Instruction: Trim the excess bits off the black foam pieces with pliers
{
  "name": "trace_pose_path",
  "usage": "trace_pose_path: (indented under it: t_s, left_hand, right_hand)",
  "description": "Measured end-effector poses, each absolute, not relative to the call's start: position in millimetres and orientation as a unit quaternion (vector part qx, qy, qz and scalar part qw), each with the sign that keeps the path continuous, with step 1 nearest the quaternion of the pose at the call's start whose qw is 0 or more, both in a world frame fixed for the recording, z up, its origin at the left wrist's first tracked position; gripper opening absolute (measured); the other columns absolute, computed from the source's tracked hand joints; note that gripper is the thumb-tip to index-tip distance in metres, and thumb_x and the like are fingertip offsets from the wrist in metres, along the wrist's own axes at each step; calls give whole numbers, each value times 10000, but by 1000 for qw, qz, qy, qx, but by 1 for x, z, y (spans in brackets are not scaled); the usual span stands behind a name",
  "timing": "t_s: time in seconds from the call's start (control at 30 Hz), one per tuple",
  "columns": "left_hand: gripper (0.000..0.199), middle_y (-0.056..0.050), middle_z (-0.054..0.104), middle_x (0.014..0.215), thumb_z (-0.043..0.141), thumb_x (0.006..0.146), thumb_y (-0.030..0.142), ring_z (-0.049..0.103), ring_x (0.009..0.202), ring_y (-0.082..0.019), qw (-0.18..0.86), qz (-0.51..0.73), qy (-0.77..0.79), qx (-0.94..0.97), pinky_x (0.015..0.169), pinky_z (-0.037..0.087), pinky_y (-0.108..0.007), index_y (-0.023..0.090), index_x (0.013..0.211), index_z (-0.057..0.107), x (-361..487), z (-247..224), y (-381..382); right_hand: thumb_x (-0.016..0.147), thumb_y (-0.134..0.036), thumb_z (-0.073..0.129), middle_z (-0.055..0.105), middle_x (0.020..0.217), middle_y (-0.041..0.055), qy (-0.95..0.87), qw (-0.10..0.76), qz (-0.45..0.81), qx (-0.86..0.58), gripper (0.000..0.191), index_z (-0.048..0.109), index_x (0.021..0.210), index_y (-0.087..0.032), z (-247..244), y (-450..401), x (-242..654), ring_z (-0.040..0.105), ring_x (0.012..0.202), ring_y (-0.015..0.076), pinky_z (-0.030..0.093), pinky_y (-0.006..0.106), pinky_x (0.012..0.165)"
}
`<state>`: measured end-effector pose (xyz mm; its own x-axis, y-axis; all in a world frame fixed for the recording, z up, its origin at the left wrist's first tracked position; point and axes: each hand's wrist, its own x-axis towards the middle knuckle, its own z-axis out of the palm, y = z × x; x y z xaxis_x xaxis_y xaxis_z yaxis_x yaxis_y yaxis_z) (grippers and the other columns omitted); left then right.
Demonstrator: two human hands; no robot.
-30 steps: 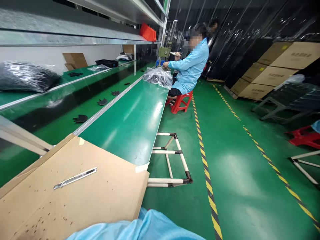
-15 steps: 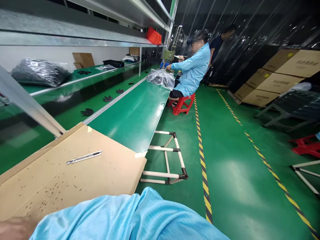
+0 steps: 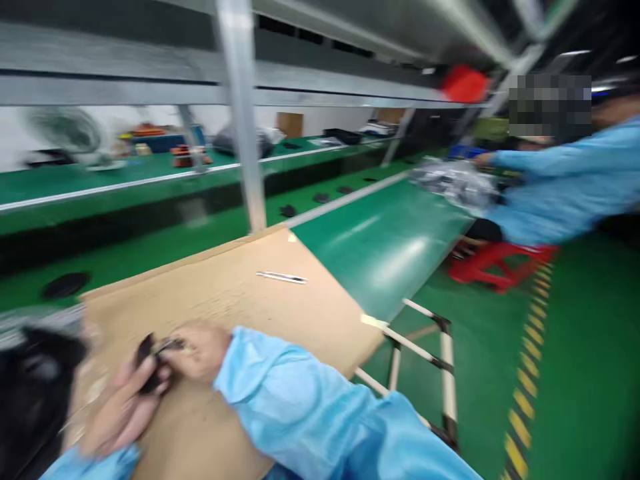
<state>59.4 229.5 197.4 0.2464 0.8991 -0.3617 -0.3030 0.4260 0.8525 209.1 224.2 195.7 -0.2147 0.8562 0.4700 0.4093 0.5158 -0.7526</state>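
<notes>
My left hand [image 3: 123,413] and my right hand [image 3: 195,350] are together low in the view, above a brown cardboard sheet [image 3: 210,297]. Between them is a small curved black piece [image 3: 147,363], pressed against my left fingers and pinched by my right fingers. A thin grey tip shows at my right fingers, but blur hides what it is. Past my hands, a utility knife [image 3: 281,277] lies on the cardboard, out of reach of my fingers. A blurred black bag [image 3: 33,393] sits at the lower left, close to my left hand.
A co-worker in a blue smock [image 3: 565,180] sits at the right on a red stool [image 3: 500,263], by a bag of black parts [image 3: 453,183] on the green bench [image 3: 385,257]. A white tube frame [image 3: 445,360] stands on the floor. A metal post [image 3: 240,113] rises behind the cardboard.
The view has swung left and blurred. My two hands have come in over the cardboard, now holding a black piece, and a black bag has appeared at the lower left.
</notes>
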Motion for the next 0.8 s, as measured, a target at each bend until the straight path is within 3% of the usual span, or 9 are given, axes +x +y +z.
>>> trace_pose_path:
  t_s: [0.1,0.17,0.43,0.6,0.8]
  left_hand:
    - [604,13,614,756,897,489,268,534,591,-100,690,506,413,311,474,443,-181,209,997,577,52,197,229]
    - [616,-13,627,783,891,501,268,512,556,-89,686,539,404,274,418,367,-159,193,1005,545,52,199,236]
    - [553,-46,618,753,874,541,280,469,510,-77,715,544,366,241,400,260,-153,170,923,489,49,197,239]
    - [464,-34,602,749,829,616,283,468,503,-68,721,531,348,277,399,227,-155,160,918,499,49,193,239]
    - [487,-18,577,728,835,612,319,455,494,-65,717,522,349,302,390,226,-155,167,904,475,49,191,239]
  right_hand:
    - [891,-270,579,633,888,57,-714,538,167,-415,138,621,972,-167,187,225,215,583,827,178,480,275,770]
    - [905,-267,515,626,925,88,-743,524,135,-394,181,609,1016,-159,183,232,222,569,863,205,470,319,808]
    - [961,-290,426,614,886,96,-811,406,32,-420,240,595,1045,-140,173,239,224,549,817,236,430,361,777]
    - [961,-282,428,618,904,94,-807,402,26,-432,242,590,1069,-140,172,239,224,553,832,233,439,353,793]
    - [966,-286,420,605,851,82,-811,397,39,-427,238,603,1026,-147,175,239,225,544,802,222,433,335,763]
